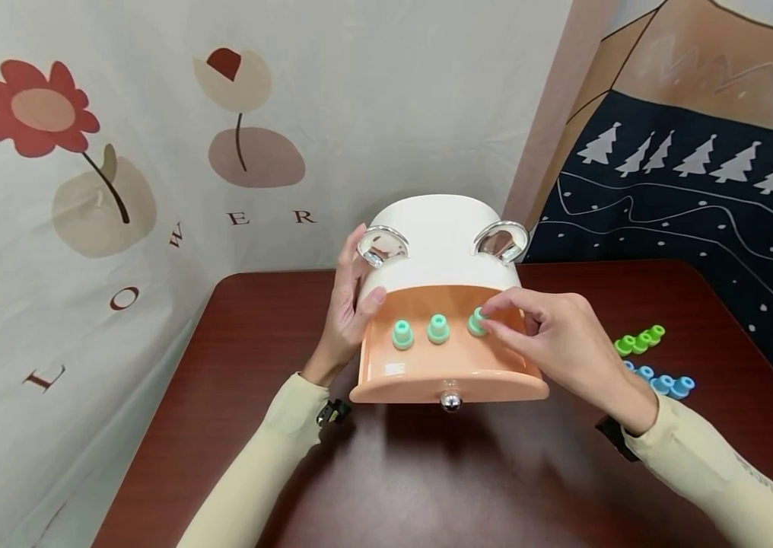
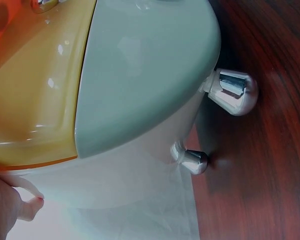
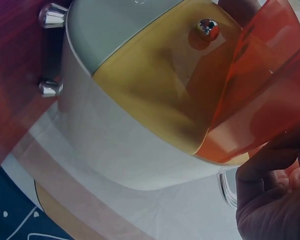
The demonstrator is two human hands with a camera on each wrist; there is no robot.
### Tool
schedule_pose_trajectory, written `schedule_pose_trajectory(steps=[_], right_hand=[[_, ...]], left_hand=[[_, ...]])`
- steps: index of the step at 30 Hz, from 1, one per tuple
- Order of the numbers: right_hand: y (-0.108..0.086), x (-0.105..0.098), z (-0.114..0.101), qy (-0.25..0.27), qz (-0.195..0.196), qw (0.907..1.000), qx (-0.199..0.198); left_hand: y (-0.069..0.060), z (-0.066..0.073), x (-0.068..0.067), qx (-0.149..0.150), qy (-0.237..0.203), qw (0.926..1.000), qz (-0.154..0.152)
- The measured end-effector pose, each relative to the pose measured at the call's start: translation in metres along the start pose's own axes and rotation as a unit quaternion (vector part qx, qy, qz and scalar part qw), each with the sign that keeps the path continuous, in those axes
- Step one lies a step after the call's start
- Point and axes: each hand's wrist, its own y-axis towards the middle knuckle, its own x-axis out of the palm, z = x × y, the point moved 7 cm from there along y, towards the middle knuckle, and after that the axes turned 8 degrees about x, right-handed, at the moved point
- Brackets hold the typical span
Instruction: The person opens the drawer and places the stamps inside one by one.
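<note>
- Presently, I judge the step in hand to be positioning one mint peg [image 1: 475, 323] at the right part of the pulled-out orange drawer [image 1: 376, 388]; whether it is being set down or lifted I cannot tell.
- Recommended handling: I would keep the peg upright, pinch lightly, and part thumb and forefinger evenly only with its base level. A sideways release could topple it.
- Right hand [image 1: 561, 335]: thumb and forefinger pinch the peg, the gap no wider than the peg itself. The other fingers are partly hidden. I cannot confirm contact with the drawer floor.
- Left hand [image 1: 345, 313]: fingers spread along the side of the white cabinet [image 1: 441, 243], thumb by the drawer opening. I would maintain this brace, since an extended drawer may shift the body.
- Also noted: a second peg [image 1: 437, 329] and a third peg [image 1: 403, 336] stand apart in the drawer; blue pieces [image 1: 663, 384] and lime pieces [image 1: 641, 343] lie on the tabletop [image 1: 256, 335].
</note>
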Motion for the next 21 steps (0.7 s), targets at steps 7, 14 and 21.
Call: schedule_pose_trajectory(steps=[7, 14, 21], right_hand=[[-0.007, -0.005, -0.001, -0.019, 0.034, 0.9992, 0.010], [-0.032, -0.029, -0.011, 0.051, 0.184, 0.9815, 0.011], [-0.062, -0.031, -0.030, 0.167, 0.278, 0.9457, -0.028]], left_hand=[[-0.001, 0.001, 0.000, 0.001, 0.000, 1.0000, -0.002], [0.000, 0.001, 0.001, 0.002, -0.003, 1.0000, 0.000], [-0.001, 0.001, 0.000, 0.002, -0.002, 1.0000, 0.004]])
